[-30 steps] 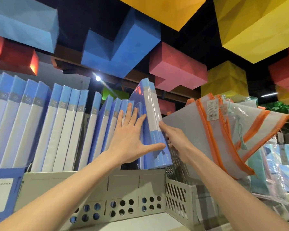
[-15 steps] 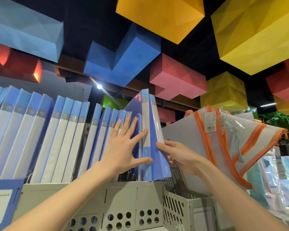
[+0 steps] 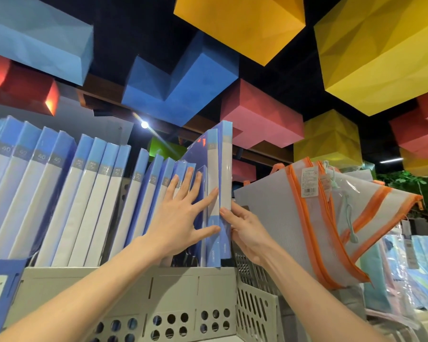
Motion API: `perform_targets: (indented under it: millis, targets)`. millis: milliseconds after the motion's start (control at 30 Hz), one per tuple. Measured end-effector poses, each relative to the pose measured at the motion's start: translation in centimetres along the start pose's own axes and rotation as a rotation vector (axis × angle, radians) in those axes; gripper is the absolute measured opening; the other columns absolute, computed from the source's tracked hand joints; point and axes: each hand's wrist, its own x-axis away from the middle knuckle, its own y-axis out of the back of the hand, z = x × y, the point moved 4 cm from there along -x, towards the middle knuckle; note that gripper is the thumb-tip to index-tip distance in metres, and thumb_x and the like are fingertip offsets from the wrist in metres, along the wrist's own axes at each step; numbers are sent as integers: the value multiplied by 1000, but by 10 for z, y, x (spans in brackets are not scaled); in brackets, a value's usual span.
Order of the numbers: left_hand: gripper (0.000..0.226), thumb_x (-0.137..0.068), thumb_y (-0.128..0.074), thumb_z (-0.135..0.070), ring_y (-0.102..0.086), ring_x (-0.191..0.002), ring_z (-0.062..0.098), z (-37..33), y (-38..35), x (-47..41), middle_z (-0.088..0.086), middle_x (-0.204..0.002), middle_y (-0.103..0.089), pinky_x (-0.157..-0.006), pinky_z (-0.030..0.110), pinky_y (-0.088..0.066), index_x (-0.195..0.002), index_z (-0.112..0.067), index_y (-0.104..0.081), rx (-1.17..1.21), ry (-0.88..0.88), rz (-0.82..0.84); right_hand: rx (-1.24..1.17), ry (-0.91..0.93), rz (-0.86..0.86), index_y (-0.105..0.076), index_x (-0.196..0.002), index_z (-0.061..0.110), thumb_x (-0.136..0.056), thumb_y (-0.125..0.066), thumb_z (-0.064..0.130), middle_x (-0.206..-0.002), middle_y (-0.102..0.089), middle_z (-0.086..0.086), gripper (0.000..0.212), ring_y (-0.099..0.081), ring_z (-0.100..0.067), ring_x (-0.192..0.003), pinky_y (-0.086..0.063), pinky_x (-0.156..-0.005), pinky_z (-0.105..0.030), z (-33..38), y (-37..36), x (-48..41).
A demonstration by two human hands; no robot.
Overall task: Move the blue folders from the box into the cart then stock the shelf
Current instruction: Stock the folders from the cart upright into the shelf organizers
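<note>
Blue folders (image 3: 89, 193) are packed in a row in the grey rack (image 3: 124, 285), spines out and leaning left. The ones toward the rack's left end have "40" on a grey band near the top of the spine. Further right the numbers are too blurry for me to read.

The last folder (image 3: 219, 174) stands at the rack's right end. It's nearly upright, pokes up higher than the others and is in shiny clear wrap. There's tiny white print low on its spine, but I can't make it out.

The left hand (image 3: 181, 218) is flat with fingers spread and straight. It presses against the neighbouring folders, and the thumb reaches across to touch the last folder's lower spine. The right hand (image 3: 245, 228) grips the last folder by its right side, thumb on the spine and fingers curled round behind.

Just right of the rack are grey mesh pouches (image 3: 269, 230) with orange trim. One has a white tag (image 3: 309, 181) with a barcode and small print that I can't read. By the rack's lower left corner sits a dark blue holder (image 3: 13, 270) with a white label, writing unreadable. Big coloured blocks (image 3: 181, 90) hang overhead.
</note>
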Motion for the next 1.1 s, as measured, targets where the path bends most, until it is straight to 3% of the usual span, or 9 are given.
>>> perform_targets:
  millis: [133,300,400,533,667,833,1000,1100]
  targets:
    - [86,-87,-24,-84,17,-154,25,0,0,0,10,-168,0,-123,47,9,-159,-40,-10,25,3,-3,-11,-29,0,-56,-138,25,-103,-50,24,-121,-72,3,36,-67,-14,-114,-57,-90,-34,-9,0,3]
    - [85,-86,-20,-85,16,-155,26,1,1,0,10,-167,-1,-123,46,10,-157,-40,-12,18,19,-7,81,-157,121,-53,-140,32,-105,-46,25,-131,-66,7,36,-60,-13,-124,-48,-107,-38,-19,4,10]
    - [84,-86,-21,-84,13,-155,28,1,3,1,10,-167,-4,-124,48,7,-157,-40,-15,14,9,2,181,-193,170,-58,-136,24,-102,-52,18,-126,-69,4,35,-64,-14,-119,-49,-105,-39,-13,11,11]
    - [82,-87,-26,-81,11,-155,29,3,3,2,10,-167,-7,-124,50,5,-157,-40,-20,0,2,1,245,-130,-26,-68,-121,17,-90,-64,-3,-111,-75,1,37,-71,-14,-103,-57,-92,-32,-1,22,10]
    - [81,-87,-28,-81,11,-155,29,2,3,3,9,-167,-7,-124,49,8,-157,-41,-21,-9,-7,4,277,-19,-172,-67,-122,12,-89,-72,14,-108,-74,2,33,-72,-9,-95,-58,-74,-19,13,26,9]
    - [81,-86,-25,-82,17,-154,26,1,3,1,6,-168,-1,-124,46,12,-157,-44,-19,28,6,20,497,217,-265,-61,-125,31,-82,-81,30,-108,-65,20,47,-63,6,-98,-52,-77,-10,17,14,7]
    - [87,-82,-23,-83,22,-153,23,4,3,-1,4,-168,4,-124,44,15,-158,-42,-16,46,0,69,421,142,-143,-38,-148,34,-76,-85,17,-135,-61,8,88,-61,-6,-120,-54,-86,-18,8,15,3]
    - [87,-84,-25,-80,21,-153,22,1,1,-2,5,-168,2,-123,43,15,-159,-37,-18,47,-3,62,469,167,-163,-39,-148,33,-73,-87,10,-132,-65,3,92,-68,-9,-110,-58,-89,-27,14,16,-3]
